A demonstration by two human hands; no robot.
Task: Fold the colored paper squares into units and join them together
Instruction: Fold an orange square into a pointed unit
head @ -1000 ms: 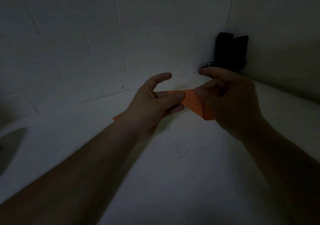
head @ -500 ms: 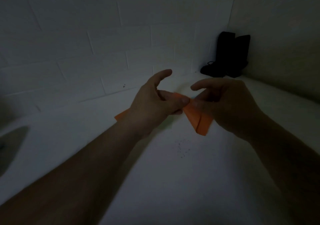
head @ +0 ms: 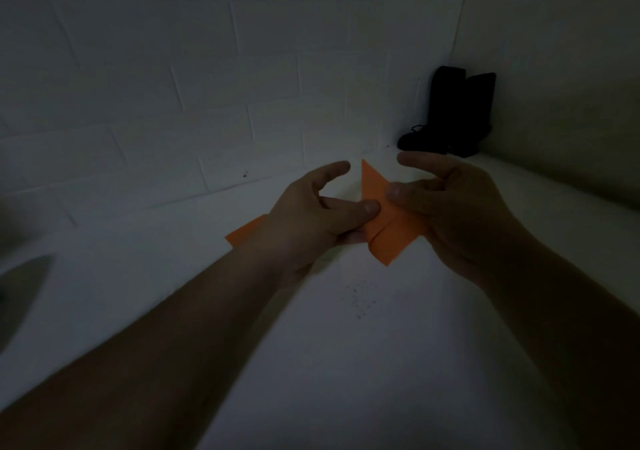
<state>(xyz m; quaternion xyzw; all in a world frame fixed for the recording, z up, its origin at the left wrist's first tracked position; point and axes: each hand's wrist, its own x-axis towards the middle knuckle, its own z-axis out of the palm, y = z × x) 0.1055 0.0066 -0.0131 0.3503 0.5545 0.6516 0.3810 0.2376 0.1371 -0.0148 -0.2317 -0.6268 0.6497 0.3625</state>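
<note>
The whole scene is dim, so colours and fine detail are hard to read. The left hand (head: 313,212) covers the middle of the orange paper (head: 384,227); only a corner shows past the wrist, and whether that corner belongs to the same piece or a second sheet cannot be told. The right hand (head: 446,207) hides the paper's right edge. Both forearms run off the bottom edge. The black object (head: 450,113) in the corner is too dark to identify. A grey shape (head: 20,286) is cut off at left.
</note>
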